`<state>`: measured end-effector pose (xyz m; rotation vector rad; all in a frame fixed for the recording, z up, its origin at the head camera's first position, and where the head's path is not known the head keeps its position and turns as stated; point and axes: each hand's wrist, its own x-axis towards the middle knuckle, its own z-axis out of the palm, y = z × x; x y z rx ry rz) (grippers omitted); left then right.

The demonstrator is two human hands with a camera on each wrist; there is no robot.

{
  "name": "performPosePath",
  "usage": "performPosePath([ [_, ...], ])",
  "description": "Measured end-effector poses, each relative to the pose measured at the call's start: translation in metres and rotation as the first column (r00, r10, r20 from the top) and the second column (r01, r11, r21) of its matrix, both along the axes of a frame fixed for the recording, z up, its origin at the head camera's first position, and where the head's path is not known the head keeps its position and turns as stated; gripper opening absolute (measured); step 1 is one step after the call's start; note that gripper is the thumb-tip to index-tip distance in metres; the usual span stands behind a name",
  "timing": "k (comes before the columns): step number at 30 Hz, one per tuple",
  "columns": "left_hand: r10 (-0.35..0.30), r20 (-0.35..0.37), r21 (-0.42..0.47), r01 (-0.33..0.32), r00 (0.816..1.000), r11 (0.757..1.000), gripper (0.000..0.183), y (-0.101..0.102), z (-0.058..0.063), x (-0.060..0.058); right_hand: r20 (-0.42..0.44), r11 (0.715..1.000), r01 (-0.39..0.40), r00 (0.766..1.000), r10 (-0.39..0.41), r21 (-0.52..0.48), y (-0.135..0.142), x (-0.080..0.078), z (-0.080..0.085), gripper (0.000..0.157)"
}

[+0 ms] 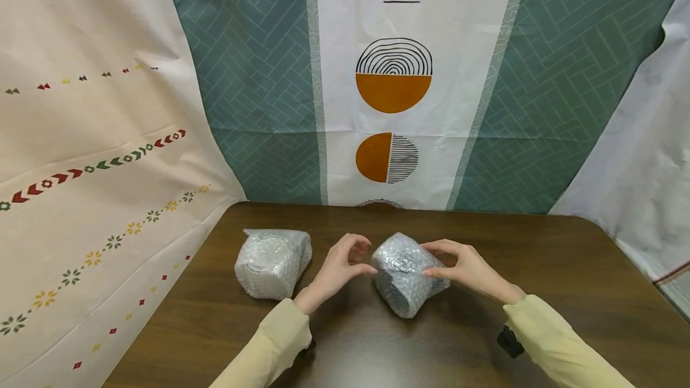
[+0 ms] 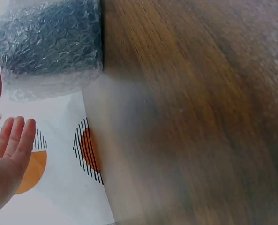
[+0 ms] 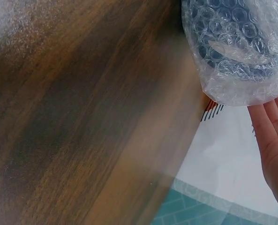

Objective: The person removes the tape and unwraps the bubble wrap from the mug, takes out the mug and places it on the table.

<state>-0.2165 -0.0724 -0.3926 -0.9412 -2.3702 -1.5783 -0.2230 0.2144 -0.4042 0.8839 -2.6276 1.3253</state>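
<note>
A bubble-wrapped bundle (image 1: 404,274), silvery on top and dark inside, stands on the brown wooden table. The wrap hides what is inside. My left hand (image 1: 345,259) is just to its left, fingers bent loosely and holding nothing; in the left wrist view a gap shows between the fingers and the wrap. At the bundle's right side is my right hand (image 1: 458,262), thumb in front and fingers behind, its fingertips at the wrap. In the right wrist view those fingers (image 3: 268,119) look fairly straight along the bundle's edge. Another bubble-wrapped bundle (image 1: 272,262), paler, lies left of my left hand.
The wooden table (image 1: 539,256) runs back to a patterned curtain (image 1: 259,76) with orange and black shapes. Cream cloth (image 1: 81,196) hangs along the left side. White cloth (image 1: 652,154) hangs at the right.
</note>
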Motion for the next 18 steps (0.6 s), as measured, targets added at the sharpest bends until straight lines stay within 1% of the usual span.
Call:
performPosePath([
  [3,0.022,0.006,0.002,-0.022,1.000,1.000,0.036,-0.003,-0.012,-0.007,-0.006,1.000,-0.001,1.000,0.001,0.000,-0.001,0.000,0.000,0.054],
  [6,0.032,0.016,-0.019,-0.032,0.999,0.999,0.032,-0.005,-0.026,-0.015,-0.013,1.000,0.000,1.000,0.000,-0.002,-0.001,0.000,0.000,0.054],
  [7,0.036,0.016,-0.029,-0.035,0.999,0.999,0.030,-0.006,-0.029,-0.016,-0.012,1.000,0.000,1.000,0.000,-0.003,-0.001,0.000,0.000,0.054],
  [10,0.036,0.006,-0.048,-0.036,0.999,0.998,0.025,-0.007,-0.034,-0.016,0.005,1.000,0.006,1.000,-0.006,-0.008,-0.001,0.000,0.000,0.055],
  [14,0.022,-0.007,-0.049,-0.023,1.000,0.999,0.022,-0.006,-0.039,-0.016,0.021,1.000,0.015,1.000,-0.015,0.000,0.000,-0.001,-0.001,0.055],
  [18,0.025,0.017,-0.063,-0.024,1.000,0.998,0.023,-0.005,-0.041,-0.015,0.029,1.000,0.016,0.999,-0.016,0.007,-0.001,-0.001,-0.001,0.054],
])
